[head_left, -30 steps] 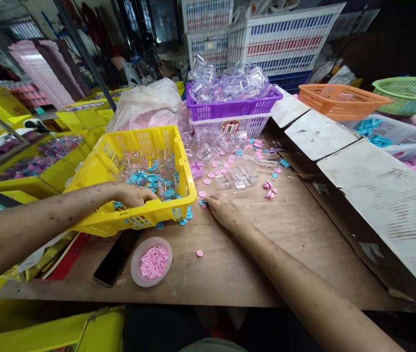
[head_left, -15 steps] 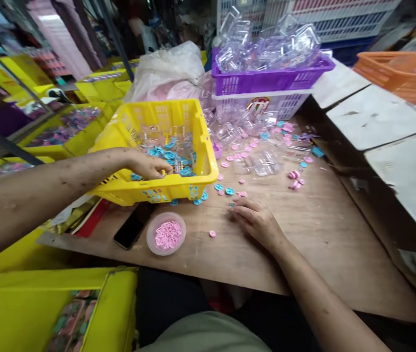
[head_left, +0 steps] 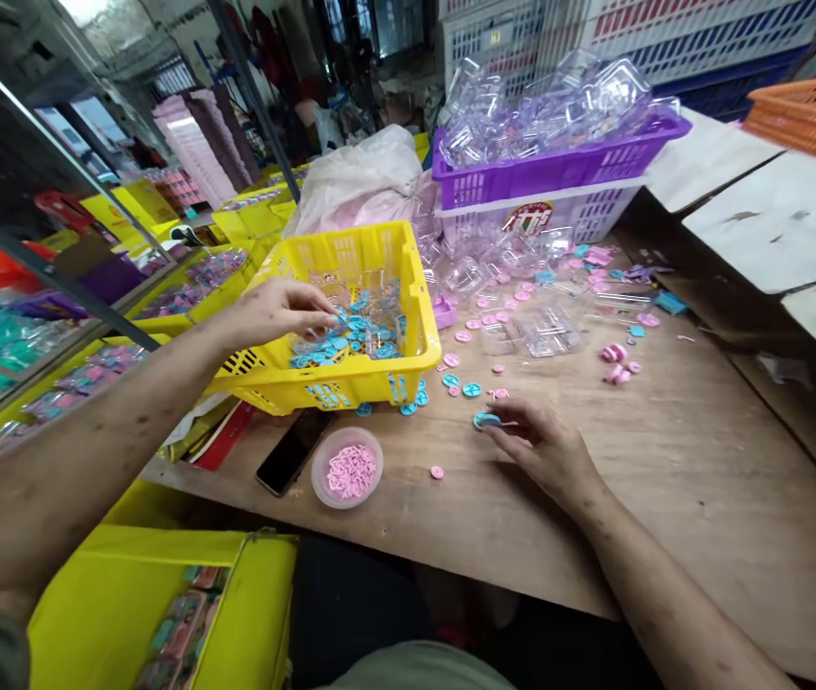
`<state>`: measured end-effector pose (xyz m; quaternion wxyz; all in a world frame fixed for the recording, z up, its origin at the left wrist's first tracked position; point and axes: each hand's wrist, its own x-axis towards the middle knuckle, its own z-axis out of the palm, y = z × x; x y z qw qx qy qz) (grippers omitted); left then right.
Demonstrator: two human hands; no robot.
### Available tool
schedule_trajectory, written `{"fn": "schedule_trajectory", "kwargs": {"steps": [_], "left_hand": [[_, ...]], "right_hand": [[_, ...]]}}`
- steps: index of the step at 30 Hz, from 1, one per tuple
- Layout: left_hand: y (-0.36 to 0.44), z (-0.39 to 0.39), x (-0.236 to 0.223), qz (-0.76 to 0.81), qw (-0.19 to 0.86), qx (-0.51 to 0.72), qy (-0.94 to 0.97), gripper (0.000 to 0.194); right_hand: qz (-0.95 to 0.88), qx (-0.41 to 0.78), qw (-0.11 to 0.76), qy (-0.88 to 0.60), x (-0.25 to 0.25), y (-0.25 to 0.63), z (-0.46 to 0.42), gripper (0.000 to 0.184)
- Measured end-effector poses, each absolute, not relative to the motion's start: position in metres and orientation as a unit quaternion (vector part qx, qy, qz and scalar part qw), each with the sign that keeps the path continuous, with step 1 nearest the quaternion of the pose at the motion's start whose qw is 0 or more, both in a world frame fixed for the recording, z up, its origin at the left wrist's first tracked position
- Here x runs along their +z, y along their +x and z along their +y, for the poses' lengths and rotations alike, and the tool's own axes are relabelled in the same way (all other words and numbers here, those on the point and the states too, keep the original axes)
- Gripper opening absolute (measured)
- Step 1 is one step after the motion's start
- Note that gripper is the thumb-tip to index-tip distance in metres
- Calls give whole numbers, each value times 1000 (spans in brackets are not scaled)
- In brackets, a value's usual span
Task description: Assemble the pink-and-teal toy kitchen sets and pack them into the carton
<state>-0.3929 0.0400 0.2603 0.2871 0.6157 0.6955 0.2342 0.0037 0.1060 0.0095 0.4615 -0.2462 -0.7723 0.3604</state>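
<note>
Over the yellow basket [head_left: 339, 388], my left hand [head_left: 285, 311] hangs with its fingers loosely bent and apart. Blue plastic discs [head_left: 357, 335] and clear plastic cases lie inside, and the fingertips are close to the discs. I cannot make out anything held there. On the wooden table, my right hand [head_left: 541, 446] has its thumb and fingers closed on the edge of a blue disc [head_left: 481, 420], which is low over or touching the tabletop. Loose blue discs [head_left: 471, 390] and a pink disc [head_left: 437, 472] lie nearby.
A round tub [head_left: 317, 484] of small pink pieces and a phone [head_left: 292, 452] lie near the front edge. Clear cases [head_left: 541, 331] and pink parts are scattered farther back. Behind them, a purple basket [head_left: 558, 177] tops a white one. Cardboard [head_left: 759, 225] borders the right side.
My left hand has risen from the basket's contents. My right hand has turned, and the blue disc at its fingertips shows more clearly. The whole view has shifted.
</note>
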Motion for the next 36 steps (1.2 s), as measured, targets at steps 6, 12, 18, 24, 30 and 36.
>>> {"fn": "schedule_trajectory", "kwargs": {"steps": [6,12,18,24,30,36], "left_hand": [[-273,-34,242,646,91,440,617,22],[-201,-35,146,622,137,436,636,22],[-189,-27,116,592,180,436,654,14],[-188,-30,123,583,130,410,689,13],[-185,-30,128,592,116,389,697,13],[-180,-30,131,590,117,379,703,12]], "right_hand": [[-796,348,470,-154,26,9,102,8],[-805,350,473,-78,38,11,92,17],[-727,495,470,-74,32,5,85,20],[-714,524,453,-104,33,3,84,35],[-698,541,460,-93,30,0,84,39],[-699,539,459,-100,28,1,87,44]]}}
